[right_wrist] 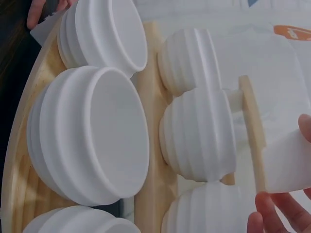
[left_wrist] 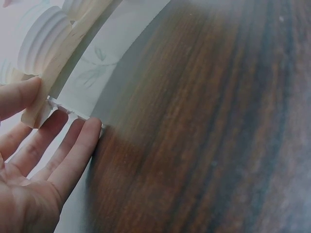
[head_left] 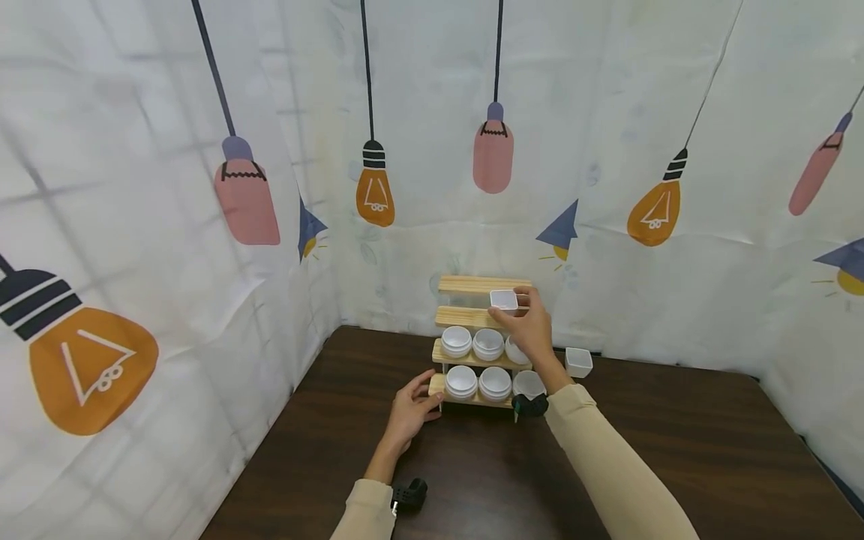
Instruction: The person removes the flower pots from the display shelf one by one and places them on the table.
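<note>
A tiered stand with wooden shelves rises near the back of the table. My left hand grips the left end of its lowest shelf; in the left wrist view the thumb lies on the wooden plank and the fingers reach beneath it. Between thumb and fingers, my right hand pinches a small white square pot above the second shelf from the top. In the right wrist view that pot's base is close against the shelf edge; whether it touches cannot be told. White ribbed round pots stand on the two lower shelves.
Another white square pot sits on the dark wooden table, right of the stand beyond the right forearm. A pale curtain printed with lamps hangs directly behind and to the left of the table.
</note>
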Available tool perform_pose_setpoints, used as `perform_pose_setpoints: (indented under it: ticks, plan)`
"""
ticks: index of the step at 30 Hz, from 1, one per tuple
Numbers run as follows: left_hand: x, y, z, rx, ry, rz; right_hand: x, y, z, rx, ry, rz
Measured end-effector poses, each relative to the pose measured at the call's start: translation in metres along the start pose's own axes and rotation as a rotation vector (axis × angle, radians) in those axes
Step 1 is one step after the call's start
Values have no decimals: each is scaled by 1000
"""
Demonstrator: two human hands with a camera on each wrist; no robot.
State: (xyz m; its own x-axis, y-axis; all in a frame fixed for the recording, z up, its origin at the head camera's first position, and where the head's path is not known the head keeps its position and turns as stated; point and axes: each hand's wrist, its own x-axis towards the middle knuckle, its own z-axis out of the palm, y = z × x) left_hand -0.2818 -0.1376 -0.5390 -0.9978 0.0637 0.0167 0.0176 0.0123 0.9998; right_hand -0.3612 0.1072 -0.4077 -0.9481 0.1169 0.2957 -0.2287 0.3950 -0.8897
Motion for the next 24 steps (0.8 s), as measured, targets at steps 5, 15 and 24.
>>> perform_pose_setpoints:
  ticks: [5, 15, 24]
  plan:
    - [1, 1, 0, -10, -8, 1, -4, -1, -7, 17, 13, 4]
    - [0, 2, 0, 1, 14, -2, -13, 2, -15, 4, 46, 12]
    - [-2, 2, 1, -5, -5, 9, -20, 5, -19, 18, 75, 9]
